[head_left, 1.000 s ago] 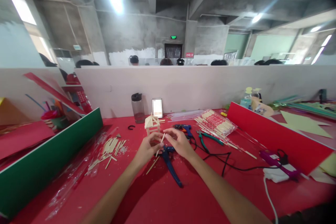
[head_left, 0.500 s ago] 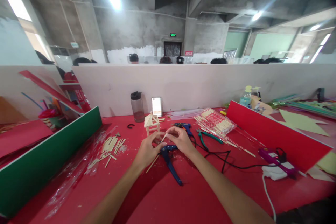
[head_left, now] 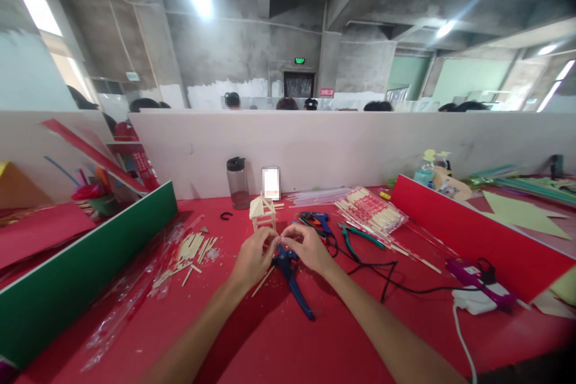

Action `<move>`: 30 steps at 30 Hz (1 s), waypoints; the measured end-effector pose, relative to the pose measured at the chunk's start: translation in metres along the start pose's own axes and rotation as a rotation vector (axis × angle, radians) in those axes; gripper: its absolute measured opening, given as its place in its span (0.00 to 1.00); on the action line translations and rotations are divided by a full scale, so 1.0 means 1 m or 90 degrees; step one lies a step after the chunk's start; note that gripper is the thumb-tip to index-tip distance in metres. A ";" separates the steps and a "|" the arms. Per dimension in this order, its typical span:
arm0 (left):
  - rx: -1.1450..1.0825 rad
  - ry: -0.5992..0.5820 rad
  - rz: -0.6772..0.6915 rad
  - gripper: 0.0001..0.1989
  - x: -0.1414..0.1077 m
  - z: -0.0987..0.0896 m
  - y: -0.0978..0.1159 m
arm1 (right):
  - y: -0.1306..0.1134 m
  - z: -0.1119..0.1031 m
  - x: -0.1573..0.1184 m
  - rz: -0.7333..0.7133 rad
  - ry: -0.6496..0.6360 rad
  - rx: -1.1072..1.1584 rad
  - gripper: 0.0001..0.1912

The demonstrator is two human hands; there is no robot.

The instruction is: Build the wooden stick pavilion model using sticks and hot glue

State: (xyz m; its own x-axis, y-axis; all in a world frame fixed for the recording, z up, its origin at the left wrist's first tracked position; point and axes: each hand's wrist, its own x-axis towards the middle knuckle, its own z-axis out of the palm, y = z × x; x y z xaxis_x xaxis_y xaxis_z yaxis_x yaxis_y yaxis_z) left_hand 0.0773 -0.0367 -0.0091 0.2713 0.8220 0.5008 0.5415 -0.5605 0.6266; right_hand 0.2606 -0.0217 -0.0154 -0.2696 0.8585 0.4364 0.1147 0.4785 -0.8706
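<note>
My left hand (head_left: 257,255) and my right hand (head_left: 310,247) meet fingertip to fingertip above the middle of the red table. Both are closed in a pinch on a short wooden stick, which the fingers now almost wholly hide. Directly beneath them lies a blue-handled cutter (head_left: 294,291), its head partly covered by the hands. A longer thin stick (head_left: 263,282) rests on the table beside it, under my left hand. Just beyond the fingers stands a small wooden stick model (head_left: 261,210) with a slatted roof on posts.
Cut sticks (head_left: 191,249) lie to the left. Behind my right hand are a blue glue gun (head_left: 323,222), green-handled pliers (head_left: 364,235) and packed sticks (head_left: 371,210). A bottle (head_left: 237,183) and phone (head_left: 270,183) stand at the back. Green (head_left: 90,276) and red (head_left: 477,240) boards flank the table.
My hands have drawn together, the right fingertips coming down to the left ones. The stick that showed between them is now mostly hidden. The whole view has shifted slightly.
</note>
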 end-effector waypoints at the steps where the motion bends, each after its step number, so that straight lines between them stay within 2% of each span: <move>1: 0.017 -0.005 0.003 0.12 0.000 0.000 -0.001 | 0.000 0.000 0.000 0.001 -0.004 -0.001 0.10; 7: 0.117 -0.043 0.029 0.11 -0.002 0.001 -0.001 | 0.004 0.007 0.000 0.021 -0.011 0.029 0.09; 12: 0.168 -0.051 0.064 0.12 0.001 -0.011 -0.005 | 0.014 -0.005 0.008 0.081 0.100 0.170 0.12; 17: 0.268 -0.033 -0.028 0.14 0.008 -0.030 -0.022 | 0.015 -0.030 0.014 0.124 0.200 0.303 0.17; 21: 0.340 -0.068 -0.109 0.21 0.011 -0.040 -0.031 | 0.015 -0.034 0.015 0.113 0.227 0.296 0.16; 24: 0.282 -0.070 -0.097 0.23 0.011 -0.040 -0.027 | 0.015 -0.030 0.015 0.098 0.210 0.240 0.13; 27: 0.132 -0.072 -0.038 0.20 0.009 -0.030 -0.016 | 0.015 -0.025 0.014 0.078 0.167 0.161 0.13; 30: 0.018 -0.114 -0.013 0.16 0.005 -0.017 -0.006 | 0.018 -0.019 0.014 0.046 0.117 0.115 0.13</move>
State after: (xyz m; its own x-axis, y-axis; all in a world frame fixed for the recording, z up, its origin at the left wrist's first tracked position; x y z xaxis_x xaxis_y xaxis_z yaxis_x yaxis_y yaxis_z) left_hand 0.0618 -0.0312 0.0003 0.3955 0.8396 0.3723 0.5703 -0.5423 0.6170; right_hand 0.2771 0.0024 -0.0209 -0.0869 0.9164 0.3908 -0.0498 0.3878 -0.9204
